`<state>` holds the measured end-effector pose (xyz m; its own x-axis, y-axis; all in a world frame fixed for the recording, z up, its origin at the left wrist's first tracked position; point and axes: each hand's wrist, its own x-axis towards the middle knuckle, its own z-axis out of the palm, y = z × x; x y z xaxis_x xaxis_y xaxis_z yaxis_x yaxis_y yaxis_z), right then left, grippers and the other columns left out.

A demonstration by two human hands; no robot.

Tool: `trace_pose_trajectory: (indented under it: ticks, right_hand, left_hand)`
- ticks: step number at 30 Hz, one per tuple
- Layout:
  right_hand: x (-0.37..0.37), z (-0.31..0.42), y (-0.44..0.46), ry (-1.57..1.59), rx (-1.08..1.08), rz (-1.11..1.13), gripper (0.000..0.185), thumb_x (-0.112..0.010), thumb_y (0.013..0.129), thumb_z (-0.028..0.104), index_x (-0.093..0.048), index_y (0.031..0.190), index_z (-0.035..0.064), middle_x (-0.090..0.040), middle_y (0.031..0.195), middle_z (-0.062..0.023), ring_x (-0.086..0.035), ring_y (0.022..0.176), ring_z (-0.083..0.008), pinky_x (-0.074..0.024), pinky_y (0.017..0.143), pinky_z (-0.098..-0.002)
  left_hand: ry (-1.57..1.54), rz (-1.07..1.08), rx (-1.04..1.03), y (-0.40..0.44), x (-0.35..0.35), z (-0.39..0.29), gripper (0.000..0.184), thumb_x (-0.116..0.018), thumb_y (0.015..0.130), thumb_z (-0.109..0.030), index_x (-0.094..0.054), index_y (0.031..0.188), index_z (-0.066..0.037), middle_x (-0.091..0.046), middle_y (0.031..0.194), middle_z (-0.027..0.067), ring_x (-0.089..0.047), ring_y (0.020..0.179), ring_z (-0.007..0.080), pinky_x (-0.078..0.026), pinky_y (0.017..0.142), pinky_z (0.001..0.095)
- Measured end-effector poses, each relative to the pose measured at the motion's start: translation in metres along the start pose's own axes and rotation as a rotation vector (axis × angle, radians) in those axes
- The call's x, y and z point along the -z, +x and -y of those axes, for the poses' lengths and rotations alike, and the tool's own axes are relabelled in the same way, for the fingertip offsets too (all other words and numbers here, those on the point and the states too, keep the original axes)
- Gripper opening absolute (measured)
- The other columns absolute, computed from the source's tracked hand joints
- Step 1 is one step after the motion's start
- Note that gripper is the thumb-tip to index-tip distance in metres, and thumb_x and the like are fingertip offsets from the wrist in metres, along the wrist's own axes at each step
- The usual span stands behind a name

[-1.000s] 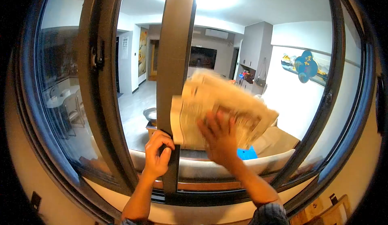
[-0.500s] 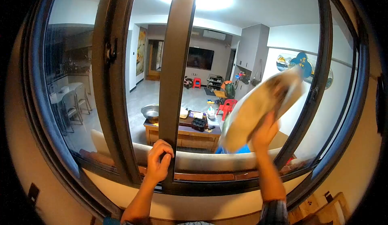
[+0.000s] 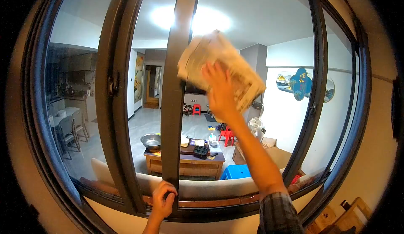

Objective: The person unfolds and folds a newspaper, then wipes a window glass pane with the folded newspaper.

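My right hand (image 3: 221, 93) is raised against a beige patterned cloth (image 3: 195, 61), with the fingers laid across its near side. The cloth is spread out in front of the window opening, its left corner overlapping the dark middle post of the window frame (image 3: 172, 116). Motion blurs it a little, and whether it touches glass I cannot tell. Lower down, my left hand (image 3: 163, 198) is closed on the bottom part of that post, fingers curled and thumb at the side.
Beyond the window, a sofa back (image 3: 214, 187) runs along the sill. Behind it stands a wooden table (image 3: 198, 166) with a metal basin (image 3: 150, 141) and a black tray (image 3: 200, 151). A blue stool (image 3: 235, 172) is to its right. Window latches (image 3: 112, 83) project from the frame.
My right hand has swung the cloth up and left, from the right pane to the middle post. My left hand keeps its hold on the post. The view has shifted slightly.
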<state>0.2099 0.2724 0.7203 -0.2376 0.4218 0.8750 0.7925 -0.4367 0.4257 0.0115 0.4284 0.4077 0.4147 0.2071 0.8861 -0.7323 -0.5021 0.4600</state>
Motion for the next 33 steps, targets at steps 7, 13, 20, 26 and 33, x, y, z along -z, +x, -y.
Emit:
trace_pose_trajectory:
  ticks: [7,13,20,26,33]
  right_hand:
    - [-0.033,0.088,-0.202,0.056,-0.041,0.549,0.069,-0.054,0.087,0.016,-0.042,0.155,0.0099,-0.030,0.166,-0.0115,-0.026,0.154,-0.0318,-0.0139,0.122,-0.0581]
    - [-0.015,0.157,-0.364,0.324,-0.009,0.518,0.069,-0.062,0.087,0.011,-0.044,0.153,0.0095,-0.039,0.162,-0.0098,-0.033,0.151,-0.0272,-0.0232,0.121,-0.0471]
    - [0.097,0.216,-0.463,0.773,-0.344,0.822,0.050,-0.053,0.099,0.010,-0.048,0.149,0.0054,-0.042,0.156,-0.0202,-0.036,0.148,-0.0318,-0.0279,0.122,-0.0446]
    - [0.191,0.200,-0.468,1.682,-1.195,0.866,0.040,-0.043,0.110,0.027,-0.055,0.136,-0.0011,-0.068,0.116,-0.0114,-0.067,0.104,-0.0211,-0.0541,0.092,-0.0363]
    - [0.255,0.168,-0.444,1.983,-1.756,0.568,0.037,-0.054,0.104,0.022,-0.058,0.132,-0.0026,-0.067,0.126,-0.0165,-0.068,0.111,-0.0279,-0.0553,0.096,-0.0418]
  left_hand:
    - [0.027,0.015,0.150,-0.047,-0.005,-0.029,0.030,-0.055,0.098,-0.025,-0.061,0.084,0.000,-0.059,0.083,0.0131,-0.057,0.076,0.0254,-0.044,0.070,0.0356]
    - [0.062,0.017,0.128,-0.073,-0.036,-0.068,0.023,-0.053,0.097,-0.019,-0.059,0.084,-0.001,-0.058,0.083,0.0113,-0.055,0.075,0.0229,-0.043,0.070,0.0335]
    - [0.121,-0.049,0.277,-0.126,-0.084,-0.104,0.008,-0.063,0.093,-0.009,-0.058,0.094,-0.003,-0.054,0.091,0.0092,-0.054,0.084,0.0231,-0.045,0.078,0.0346]
    - [0.366,0.011,0.414,-0.181,-0.137,-0.083,0.073,-0.075,0.092,-0.035,-0.038,0.147,-0.004,-0.050,0.131,0.0189,-0.052,0.119,0.0317,-0.043,0.104,0.0420]
    - [-0.336,0.235,1.047,-0.204,-0.182,-0.111,0.098,-0.077,0.091,-0.045,-0.021,0.159,-0.004,-0.052,0.141,0.0224,-0.054,0.127,0.0286,-0.046,0.103,0.0419]
